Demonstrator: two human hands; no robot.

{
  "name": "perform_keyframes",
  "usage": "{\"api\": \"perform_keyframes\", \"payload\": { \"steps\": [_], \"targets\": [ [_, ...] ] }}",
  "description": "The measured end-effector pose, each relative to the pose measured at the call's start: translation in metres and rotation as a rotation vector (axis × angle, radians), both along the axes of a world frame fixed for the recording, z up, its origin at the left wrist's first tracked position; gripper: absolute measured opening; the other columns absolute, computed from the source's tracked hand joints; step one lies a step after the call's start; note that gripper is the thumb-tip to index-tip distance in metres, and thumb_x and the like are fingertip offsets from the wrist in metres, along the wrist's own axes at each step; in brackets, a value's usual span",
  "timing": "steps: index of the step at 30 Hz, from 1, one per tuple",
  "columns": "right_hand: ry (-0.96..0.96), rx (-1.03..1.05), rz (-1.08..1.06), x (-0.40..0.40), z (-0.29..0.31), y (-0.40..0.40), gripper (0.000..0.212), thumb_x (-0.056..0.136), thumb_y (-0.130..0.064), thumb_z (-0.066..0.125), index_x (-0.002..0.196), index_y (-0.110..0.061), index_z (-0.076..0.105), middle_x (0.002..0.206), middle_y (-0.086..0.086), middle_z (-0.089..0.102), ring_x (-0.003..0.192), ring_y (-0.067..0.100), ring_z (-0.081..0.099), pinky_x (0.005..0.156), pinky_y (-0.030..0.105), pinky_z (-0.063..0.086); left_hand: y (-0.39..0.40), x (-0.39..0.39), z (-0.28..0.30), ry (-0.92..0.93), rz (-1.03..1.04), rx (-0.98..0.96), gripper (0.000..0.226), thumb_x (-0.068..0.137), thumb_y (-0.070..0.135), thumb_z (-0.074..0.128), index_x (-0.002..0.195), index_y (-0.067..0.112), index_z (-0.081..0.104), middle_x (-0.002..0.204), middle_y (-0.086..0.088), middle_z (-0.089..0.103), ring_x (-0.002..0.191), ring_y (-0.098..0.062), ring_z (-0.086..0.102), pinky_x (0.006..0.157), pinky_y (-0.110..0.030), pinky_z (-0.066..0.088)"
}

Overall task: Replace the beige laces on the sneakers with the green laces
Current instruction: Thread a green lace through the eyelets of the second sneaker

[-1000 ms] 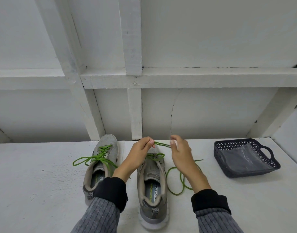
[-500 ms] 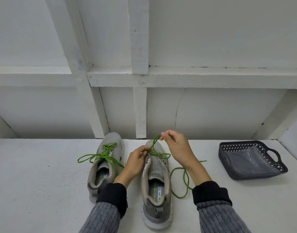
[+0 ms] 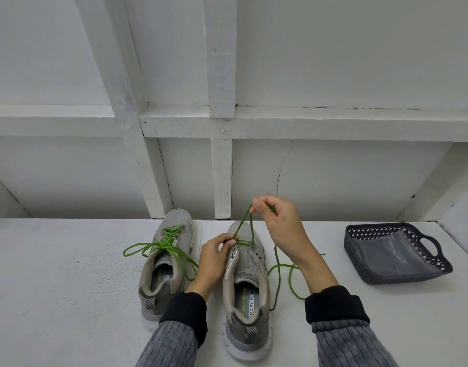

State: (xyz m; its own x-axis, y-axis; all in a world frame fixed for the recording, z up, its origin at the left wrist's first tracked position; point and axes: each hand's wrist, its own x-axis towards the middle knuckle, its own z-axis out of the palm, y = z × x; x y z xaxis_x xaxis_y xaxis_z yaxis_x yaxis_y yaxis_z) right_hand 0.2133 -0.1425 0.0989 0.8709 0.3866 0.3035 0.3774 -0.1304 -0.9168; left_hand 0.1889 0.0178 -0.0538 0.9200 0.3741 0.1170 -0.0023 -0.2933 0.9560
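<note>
We see two grey mesh sneakers standing side by side on the white painted surface, toes pointing away from us toward the white panelled wall. The left grey sneaker is already threaded with a green cord lace, whose loose loops spill over its left side and across its opening. The right grey sneaker carries a second green lace only at its lowest eyelets near the toe. Our left hand rests against the left edge of that sneaker, its fingers curled and pinching the upper near the front eyelets. Our right hand is raised above the toe, thumb and fingers closed in a pinch on the second green lace, so two strands rise in a narrow V from the eyelets to the fingertips. The rest of this lace hangs behind the right wrist and curls in loose loops on the surface just right of the sneaker. Well to the right sits a dark perforated plastic basket with a handle, holding a clear plastic bag. Both forearms wear grey ribbed sleeves with black cuffs
</note>
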Motion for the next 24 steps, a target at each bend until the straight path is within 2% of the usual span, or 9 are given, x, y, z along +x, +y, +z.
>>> {"api": "perform_keyframes", "payload": {
  "steps": [5,9,14,17,20,24],
  "targets": [
    [-0.038,-0.017,-0.107,0.008,-0.004,-0.003,0.026,0.098,-0.027,0.052,0.076,-0.019,0.063,0.043,-0.012,0.037,0.039,0.005,0.026,0.042,0.016,0.021,-0.007,0.0,0.002,-0.015,0.108,0.01,0.014,0.092,0.008,0.062,0.085,0.015,0.071,0.081,0.009,0.071,0.079,-0.005,0.064,0.076,-0.023,0.049],
    [-0.09,-0.062,-0.163,0.016,-0.006,-0.002,0.026,0.098,-0.028,0.053,0.074,-0.022,0.062,0.042,-0.013,0.04,0.04,0.007,0.029,0.046,0.018,0.022,-0.012,-0.001,0.003,-0.019,0.166,0.036,0.015,0.094,0.009,0.059,0.084,0.015,0.069,0.081,0.007,0.071,0.077,-0.008,0.063,0.072,-0.024,0.048],
    [-0.144,-0.108,-0.19,0.023,-0.004,0.0,0.025,0.098,-0.026,0.052,0.078,-0.017,0.064,0.048,-0.019,0.048,0.044,0.005,0.037,0.049,0.018,0.024,-0.012,-0.005,0.006,-0.055,0.118,0.034,0.021,0.093,0.004,0.06,0.084,0.022,0.068,0.083,0.009,0.07,0.081,0.002,0.062,0.075,-0.013,0.047],
    [-0.197,-0.171,-0.187,0.031,0.003,0.006,0.026,0.097,-0.03,0.053,0.079,-0.015,0.065,0.059,-0.013,0.055,0.05,0.004,0.041,0.052,0.024,0.032,-0.013,-0.007,0.007,-0.061,0.111,0.044,0.02,0.093,0.004,0.059,0.089,0.021,0.069,0.087,0.011,0.07,0.085,0.005,0.062,0.076,-0.007,0.043],
    [-0.216,-0.23,-0.174,0.037,0.008,0.013,0.027,0.098,-0.032,0.052,0.081,-0.016,0.066,0.066,-0.01,0.058,0.055,0.003,0.044,0.056,0.027,0.036,-0.013,-0.007,0.007,-0.051,0.102,0.045,0.019,0.094,0.005,0.059,0.089,0.02,0.069,0.087,0.011,0.07,0.085,0.004,0.062,0.078,-0.012,0.045],
    [-0.215,-0.28,-0.171,0.037,0.008,0.014,0.028,0.098,-0.037,0.05,0.083,-0.018,0.065,0.062,-0.009,0.054,0.055,0.005,0.042,0.055,0.027,0.033,-0.009,-0.003,0.007,-0.02,0.055,0.014,0.013,0.095,0.018,0.06,0.086,0.026,0.067,0.085,0.012,0.068,0.084,-0.007,0.062,0.082,-0.031,0.049]
  ]
}}
